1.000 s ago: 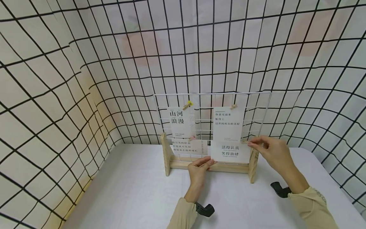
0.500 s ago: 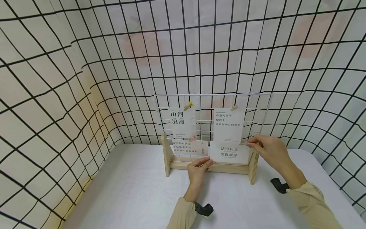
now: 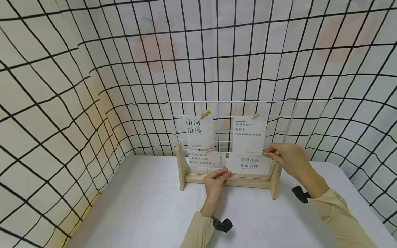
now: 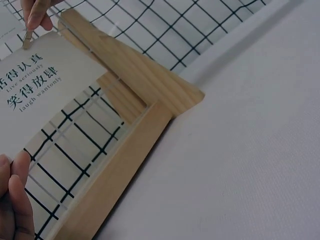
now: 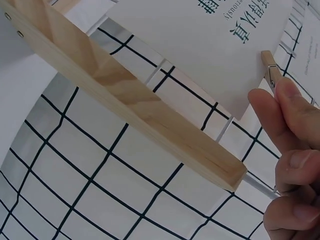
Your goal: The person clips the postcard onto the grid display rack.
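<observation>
A white lettered card (image 3: pixel 248 165) stands against the lower right of a white wire grid rack (image 3: pixel 280 131). My left hand (image 3: pixel 215 182) pinches its lower left corner in the head view. At the card's top edge, toward the right, my right hand (image 3: pixel 286 159) pinches a small wooden clothespin (image 5: pixel 271 70). The right wrist view has the clothespin's tip over the card's edge; whether it also grips a wire cannot be told. Just above hangs a tall lettered card (image 3: pixel 248 134), held by another clothespin (image 3: pixel 255 116).
The rack sits in a wooden base (image 3: pixel 248 181) on a white-covered table (image 3: pixel 139 206). On its left hang an upper card (image 3: pixel 198 134) under a yellow-topped clothespin (image 3: pixel 205 114) and a lower card (image 3: pixel 204 159) at a pink clip (image 3: pixel 209 150). Black-gridded cloth (image 3: pixel 217 55) surrounds the table.
My right hand has moved slightly left with the clothespin, from near the card's right side to its top edge. The card has shifted slightly left; my left hand stays at its corner.
</observation>
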Motion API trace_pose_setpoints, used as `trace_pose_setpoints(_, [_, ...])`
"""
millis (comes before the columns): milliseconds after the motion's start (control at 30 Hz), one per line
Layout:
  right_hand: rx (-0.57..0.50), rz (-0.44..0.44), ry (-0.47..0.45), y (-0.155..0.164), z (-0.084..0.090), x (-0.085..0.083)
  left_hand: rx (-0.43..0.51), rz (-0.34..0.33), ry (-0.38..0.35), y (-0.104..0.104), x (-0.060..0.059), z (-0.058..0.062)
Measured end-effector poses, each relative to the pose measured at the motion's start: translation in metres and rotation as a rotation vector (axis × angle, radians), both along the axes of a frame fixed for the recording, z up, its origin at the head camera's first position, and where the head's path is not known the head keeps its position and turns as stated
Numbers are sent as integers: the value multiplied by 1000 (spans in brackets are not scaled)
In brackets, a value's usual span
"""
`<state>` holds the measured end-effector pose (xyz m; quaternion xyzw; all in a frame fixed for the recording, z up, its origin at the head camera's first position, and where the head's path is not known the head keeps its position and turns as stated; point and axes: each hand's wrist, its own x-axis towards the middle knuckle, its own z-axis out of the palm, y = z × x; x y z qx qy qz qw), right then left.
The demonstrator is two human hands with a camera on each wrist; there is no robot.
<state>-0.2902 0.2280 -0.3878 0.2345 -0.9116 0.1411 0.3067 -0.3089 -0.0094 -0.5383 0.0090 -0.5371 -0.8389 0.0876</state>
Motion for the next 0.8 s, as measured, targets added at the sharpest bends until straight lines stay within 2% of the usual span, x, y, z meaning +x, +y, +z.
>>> trace_pose_setpoints(567, [18, -16, -81, 0, 6, -3, -4, 21, 3, 4, -5, -3])
trace_pose_setpoints(800, [43, -7, -119, 0, 10, -4, 9, 17, -3, 6, -5, 0])
